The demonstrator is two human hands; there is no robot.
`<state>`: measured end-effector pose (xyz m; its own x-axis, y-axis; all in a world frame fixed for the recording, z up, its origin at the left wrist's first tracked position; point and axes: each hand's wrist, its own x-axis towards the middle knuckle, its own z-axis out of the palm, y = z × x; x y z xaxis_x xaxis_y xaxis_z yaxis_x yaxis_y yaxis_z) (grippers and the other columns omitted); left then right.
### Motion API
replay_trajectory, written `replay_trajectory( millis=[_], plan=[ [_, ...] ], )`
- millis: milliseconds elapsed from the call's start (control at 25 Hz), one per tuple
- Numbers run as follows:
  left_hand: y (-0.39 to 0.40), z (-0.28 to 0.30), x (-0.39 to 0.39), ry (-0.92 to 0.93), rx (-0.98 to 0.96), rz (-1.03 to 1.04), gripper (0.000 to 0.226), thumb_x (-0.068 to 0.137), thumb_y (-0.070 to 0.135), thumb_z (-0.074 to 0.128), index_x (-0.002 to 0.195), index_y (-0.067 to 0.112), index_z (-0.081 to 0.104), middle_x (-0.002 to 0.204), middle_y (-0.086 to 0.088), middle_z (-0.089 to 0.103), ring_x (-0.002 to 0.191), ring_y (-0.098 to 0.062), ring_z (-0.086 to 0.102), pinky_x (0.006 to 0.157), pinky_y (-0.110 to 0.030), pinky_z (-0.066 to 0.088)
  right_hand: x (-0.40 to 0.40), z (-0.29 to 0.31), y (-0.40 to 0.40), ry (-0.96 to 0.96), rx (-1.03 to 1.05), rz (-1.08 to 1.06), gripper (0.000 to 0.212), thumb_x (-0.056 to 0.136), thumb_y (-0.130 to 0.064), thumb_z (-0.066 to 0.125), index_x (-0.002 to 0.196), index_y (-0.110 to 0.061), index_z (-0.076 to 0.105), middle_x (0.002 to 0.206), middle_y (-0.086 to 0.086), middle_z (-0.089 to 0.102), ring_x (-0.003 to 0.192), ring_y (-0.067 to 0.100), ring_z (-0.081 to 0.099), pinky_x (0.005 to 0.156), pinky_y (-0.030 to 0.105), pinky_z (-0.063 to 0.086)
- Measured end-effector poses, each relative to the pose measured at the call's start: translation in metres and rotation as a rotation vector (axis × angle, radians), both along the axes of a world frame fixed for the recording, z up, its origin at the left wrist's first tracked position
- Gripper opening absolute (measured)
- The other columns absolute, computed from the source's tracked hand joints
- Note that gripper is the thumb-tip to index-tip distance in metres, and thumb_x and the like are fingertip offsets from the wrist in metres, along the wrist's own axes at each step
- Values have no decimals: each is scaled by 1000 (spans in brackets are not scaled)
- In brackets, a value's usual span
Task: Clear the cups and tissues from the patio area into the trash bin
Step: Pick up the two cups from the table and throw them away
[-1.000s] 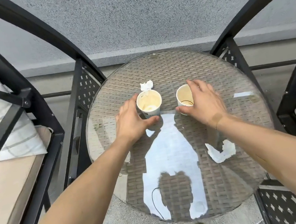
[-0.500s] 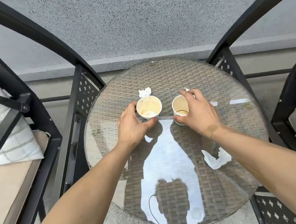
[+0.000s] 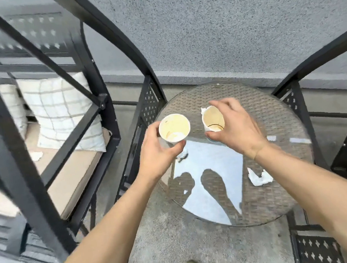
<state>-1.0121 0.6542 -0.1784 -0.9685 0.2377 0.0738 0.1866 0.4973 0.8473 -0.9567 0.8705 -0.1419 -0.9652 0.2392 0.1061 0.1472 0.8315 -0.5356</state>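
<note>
your left hand [image 3: 157,151] has fingers curled round the left cup [image 3: 174,128], lifted off near the table [image 3: 291,192] edge; residue inside, tilt it and it drips. right hand [image 3: 234,125] pinches the right cup [image 3: 213,121] by the rim, a thin grip that could crush or slip. one tissue [image 3: 259,178] sits near the right edge, another half hidden behind the right cup. no trash bin in view, left side blurred

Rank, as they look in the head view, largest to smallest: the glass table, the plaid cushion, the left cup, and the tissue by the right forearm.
1. Glass table
2. Plaid cushion
3. Left cup
4. Tissue: looks close to the cup, so that pair is unsure.
</note>
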Motion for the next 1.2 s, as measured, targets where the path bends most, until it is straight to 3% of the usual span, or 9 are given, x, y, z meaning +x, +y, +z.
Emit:
replay_trajectory(
  millis=[240, 520, 760, 960, 1080, 1200],
  plan=[
    [-78, 55, 100, 42, 70, 273, 65, 62, 45, 81, 112, 55, 41, 116, 27, 55, 111, 11, 49, 85, -7, 36, 23, 52, -72, 98, -21, 292, 80, 69, -42, 78, 139, -34, 40, 128, -11, 42, 120, 13, 43, 90, 32, 43],
    [-194, 76, 224, 14, 85, 655, 71, 63, 51, 82, 121, 40, 45, 119, 18, 60, 112, 1, 55, 96, -28, 46, 58, 59, -201, 90, -54, 665, 77, 67, -48, 73, 137, -35, 43, 126, -11, 43, 118, 15, 43, 94, 38, 44],
    [-291, 66, 315, -3, 114, 928, 67, 61, 43, 84, 116, 43, 46, 110, 22, 61, 102, 9, 55, 85, -19, 45, 100, 55, -335, 90, 23, 942, 78, 69, -52, 71, 139, -35, 40, 128, -9, 43, 116, 17, 42, 93, 38, 43],
    [-389, 51, 364, -57, 74, 1030, 69, 63, 44, 85, 115, 50, 41, 110, 26, 60, 102, 13, 53, 80, -10, 41, 128, 37, -437, 56, 59, 1016, 80, 69, -55, 71, 140, -34, 39, 129, -6, 47, 116, 18, 40, 94, 38, 42],
    [-442, 40, 379, -117, 74, 1010, 73, 59, 52, 82, 119, 42, 42, 112, 23, 60, 104, 11, 54, 80, -12, 42, 146, 22, -491, 35, 64, 1013, 80, 69, -55, 72, 139, -35, 40, 127, -7, 47, 112, 16, 40, 92, 37, 44],
    [-485, 24, 388, -172, 86, 976, 70, 59, 54, 82, 115, 46, 40, 111, 22, 60, 103, 10, 55, 83, -18, 46, 164, 5, -534, 18, 98, 994, 81, 69, -59, 70, 140, -36, 38, 127, -9, 48, 109, 16, 37, 91, 37, 43]
  ],
)
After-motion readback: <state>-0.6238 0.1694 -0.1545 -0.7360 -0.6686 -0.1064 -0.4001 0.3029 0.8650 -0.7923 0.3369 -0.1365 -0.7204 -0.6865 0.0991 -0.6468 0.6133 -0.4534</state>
